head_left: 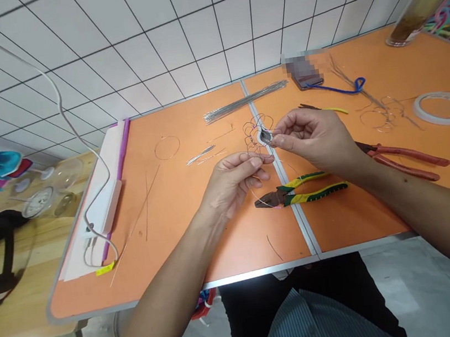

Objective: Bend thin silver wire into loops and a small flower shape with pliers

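Observation:
My left hand is closed in a pinch on thin wire, with a fine strand curving down below its fingers. My right hand pinches the edge of a flower-like wire piece, which has thin looped petals around a small whitish ring. The two hands are close together above the table, fingertips a little apart. Combination pliers with yellow and green handles lie beneath them. Red-handled pliers are partly behind my right forearm. A yellow-handled tool shows behind my right hand, mostly covered.
On the orange table lie a bundle of straight wires, a wire ring, short wire pieces, a roll of white tape and tangled wire. A power strip with a white cable is left; a glass stands back right.

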Demonstrator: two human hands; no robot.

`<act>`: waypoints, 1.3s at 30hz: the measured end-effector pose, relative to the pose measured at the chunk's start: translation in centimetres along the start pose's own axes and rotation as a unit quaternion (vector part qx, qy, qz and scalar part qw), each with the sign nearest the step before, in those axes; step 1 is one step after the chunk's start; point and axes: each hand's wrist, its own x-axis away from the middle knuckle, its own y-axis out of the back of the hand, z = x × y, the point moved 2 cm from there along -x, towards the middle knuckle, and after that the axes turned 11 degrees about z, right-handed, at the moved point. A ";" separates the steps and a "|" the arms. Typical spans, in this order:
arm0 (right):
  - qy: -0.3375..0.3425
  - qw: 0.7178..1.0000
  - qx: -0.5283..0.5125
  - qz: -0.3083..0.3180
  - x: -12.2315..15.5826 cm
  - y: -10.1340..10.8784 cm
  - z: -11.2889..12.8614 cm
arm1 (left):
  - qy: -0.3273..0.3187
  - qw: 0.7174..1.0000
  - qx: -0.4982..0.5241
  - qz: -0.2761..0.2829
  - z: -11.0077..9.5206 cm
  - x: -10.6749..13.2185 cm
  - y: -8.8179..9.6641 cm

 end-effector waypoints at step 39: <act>-0.005 0.997 0.081 0.001 -0.3 1.2 -0.2 | -0.209 0.909 -0.359 -0.033 -0.8 1.2 -0.9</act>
